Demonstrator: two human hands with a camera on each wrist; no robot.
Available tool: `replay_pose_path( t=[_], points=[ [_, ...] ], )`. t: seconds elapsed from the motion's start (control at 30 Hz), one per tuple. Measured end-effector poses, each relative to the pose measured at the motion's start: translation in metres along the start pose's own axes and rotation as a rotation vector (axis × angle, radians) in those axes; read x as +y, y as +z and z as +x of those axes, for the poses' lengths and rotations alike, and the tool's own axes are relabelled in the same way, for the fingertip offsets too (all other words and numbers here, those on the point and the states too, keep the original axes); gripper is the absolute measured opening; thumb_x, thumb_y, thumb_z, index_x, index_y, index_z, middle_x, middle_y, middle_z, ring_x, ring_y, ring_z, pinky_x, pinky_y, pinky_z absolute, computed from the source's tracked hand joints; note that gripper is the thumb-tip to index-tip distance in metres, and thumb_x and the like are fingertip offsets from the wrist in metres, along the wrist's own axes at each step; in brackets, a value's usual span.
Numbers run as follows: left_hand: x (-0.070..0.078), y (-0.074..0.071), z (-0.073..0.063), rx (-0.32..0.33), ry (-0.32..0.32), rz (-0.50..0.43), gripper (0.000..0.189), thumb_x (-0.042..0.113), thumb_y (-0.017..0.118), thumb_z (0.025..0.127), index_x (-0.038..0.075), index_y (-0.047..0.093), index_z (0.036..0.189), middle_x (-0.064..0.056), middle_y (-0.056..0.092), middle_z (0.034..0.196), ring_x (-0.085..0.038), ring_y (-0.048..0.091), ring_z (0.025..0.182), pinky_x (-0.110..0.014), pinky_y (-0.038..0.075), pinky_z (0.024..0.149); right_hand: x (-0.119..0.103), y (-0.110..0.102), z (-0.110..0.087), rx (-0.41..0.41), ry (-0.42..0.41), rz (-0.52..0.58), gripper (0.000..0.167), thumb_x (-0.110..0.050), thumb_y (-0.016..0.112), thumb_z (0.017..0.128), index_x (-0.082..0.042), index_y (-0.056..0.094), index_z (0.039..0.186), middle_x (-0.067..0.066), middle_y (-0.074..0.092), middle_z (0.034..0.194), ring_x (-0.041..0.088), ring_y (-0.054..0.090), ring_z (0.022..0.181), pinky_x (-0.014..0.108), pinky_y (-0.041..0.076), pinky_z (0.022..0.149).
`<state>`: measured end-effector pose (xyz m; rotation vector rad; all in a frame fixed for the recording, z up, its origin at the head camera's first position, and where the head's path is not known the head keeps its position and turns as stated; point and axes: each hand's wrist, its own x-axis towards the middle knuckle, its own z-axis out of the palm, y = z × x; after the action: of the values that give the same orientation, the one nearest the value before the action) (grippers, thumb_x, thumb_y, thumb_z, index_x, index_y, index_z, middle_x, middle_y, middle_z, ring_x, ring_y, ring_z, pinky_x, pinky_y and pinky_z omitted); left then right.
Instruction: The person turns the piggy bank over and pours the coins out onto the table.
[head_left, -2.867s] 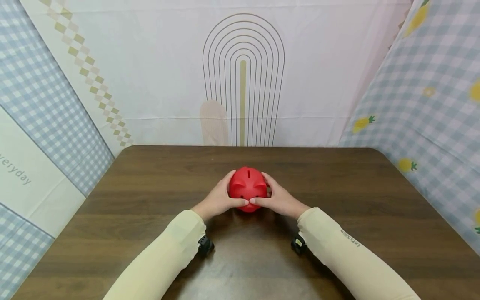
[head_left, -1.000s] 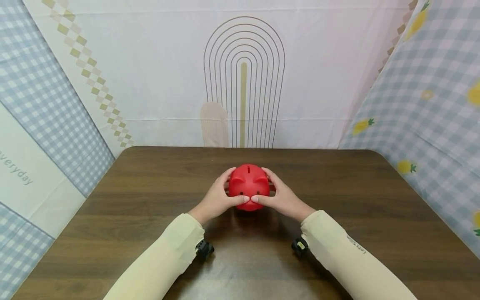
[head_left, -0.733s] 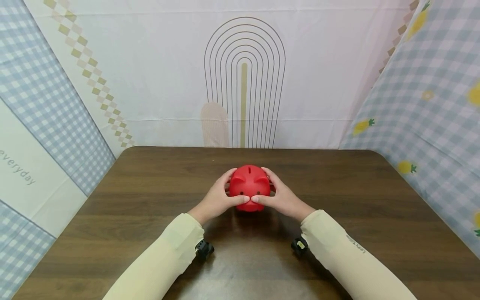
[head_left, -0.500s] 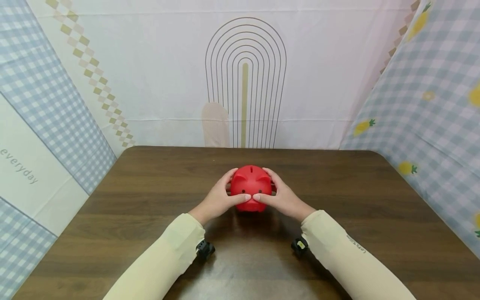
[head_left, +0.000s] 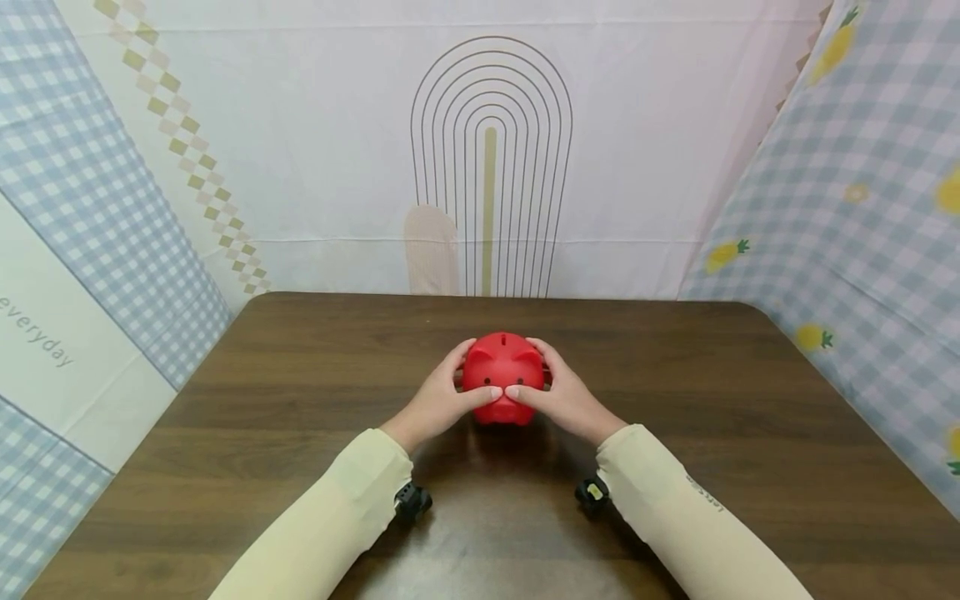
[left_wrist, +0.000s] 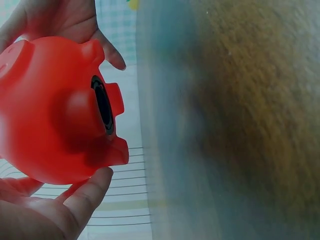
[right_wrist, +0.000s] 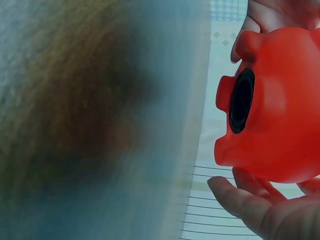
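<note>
A red piggy bank (head_left: 502, 362) is held between both hands, its face toward me and its coin slot on top. The left hand (head_left: 441, 398) grips its left side, the thumb over the snout and the fingers round behind. Mirroring this, the right hand (head_left: 568, 400) grips the right side, its thumb tip close to the other. In the left wrist view the piggy bank (left_wrist: 55, 115) shows stubby feet and a black plug (left_wrist: 103, 105) underneath, apart from the tabletop. The same black plug (right_wrist: 242, 101) appears in the right wrist view.
The dark wooden table (head_left: 300, 358) extends around the hands, with rounded far corners. A white patterned cloth (head_left: 315, 167) hangs behind it, and checked cloths flank both sides. Small black cameras (head_left: 412, 502) sit at the wrists.
Since the earliest frame the piggy bank has tipped back, so more of its face and its feet show. It has shifted slightly right. Both hands keep their grip.
</note>
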<state>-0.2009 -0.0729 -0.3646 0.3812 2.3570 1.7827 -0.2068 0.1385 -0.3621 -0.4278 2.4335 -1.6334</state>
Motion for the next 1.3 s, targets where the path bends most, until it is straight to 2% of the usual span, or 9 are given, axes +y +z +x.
replay_pose_path(
  t=[0.4,0.57,0.8,0.9,1.1,1.3],
  points=[
    [-0.001,0.000,0.000,-0.005,-0.038,0.019,0.081,0.034,0.070,0.083,0.019,0.028,0.150,-0.005,0.045,0.139,-0.028,0.043,0.124,-0.044,0.053,0.089,-0.005,-0.001,0.002,0.004,0.009,-0.009,0.072,-0.026,0.067,0.087,-0.012,0.029,0.147,0.013,0.044,0.139,0.033,0.044,0.123,0.044,0.052,0.090],
    [-0.001,0.003,0.001,-0.007,-0.028,0.006,0.077,0.034,0.068,0.085,0.019,0.029,0.150,-0.004,0.046,0.138,-0.027,0.044,0.123,-0.043,0.053,0.089,-0.005,-0.002,0.004,0.007,0.037,0.007,0.070,-0.025,0.064,0.089,-0.010,0.028,0.147,0.014,0.044,0.139,0.034,0.044,0.123,0.044,0.052,0.092],
    [0.001,0.005,0.001,-0.010,0.000,0.004,0.077,0.035,0.066,0.087,0.020,0.026,0.151,-0.005,0.043,0.142,-0.028,0.043,0.125,-0.045,0.051,0.091,-0.003,-0.003,0.008,0.025,0.109,0.129,0.061,-0.028,0.059,0.092,-0.007,0.032,0.143,0.016,0.046,0.134,0.033,0.052,0.113,0.041,0.055,0.084],
    [-0.001,0.006,0.001,-0.021,0.012,0.000,0.078,0.033,0.068,0.086,0.019,0.026,0.151,-0.005,0.043,0.142,-0.027,0.044,0.124,-0.043,0.053,0.090,-0.003,-0.006,0.010,0.033,0.146,0.144,0.058,-0.031,0.057,0.092,-0.007,0.034,0.140,0.016,0.047,0.132,0.032,0.054,0.109,0.042,0.056,0.082],
    [-0.005,0.009,0.004,-0.030,0.062,0.046,0.087,0.025,0.074,0.082,0.014,0.025,0.152,-0.004,0.044,0.141,-0.025,0.046,0.123,-0.041,0.052,0.091,-0.004,-0.009,0.012,0.024,0.197,0.161,0.059,-0.033,0.056,0.092,-0.007,0.034,0.140,0.016,0.048,0.132,0.033,0.054,0.109,0.041,0.056,0.080],
    [-0.005,0.012,0.002,0.016,0.123,0.182,0.096,0.025,0.079,0.076,0.013,0.023,0.153,-0.007,0.032,0.148,-0.025,0.045,0.125,-0.047,0.049,0.095,-0.005,-0.011,0.014,0.009,0.195,0.205,0.058,-0.034,0.054,0.093,-0.007,0.034,0.140,0.018,0.049,0.131,0.032,0.056,0.107,0.042,0.057,0.079]
  ],
)
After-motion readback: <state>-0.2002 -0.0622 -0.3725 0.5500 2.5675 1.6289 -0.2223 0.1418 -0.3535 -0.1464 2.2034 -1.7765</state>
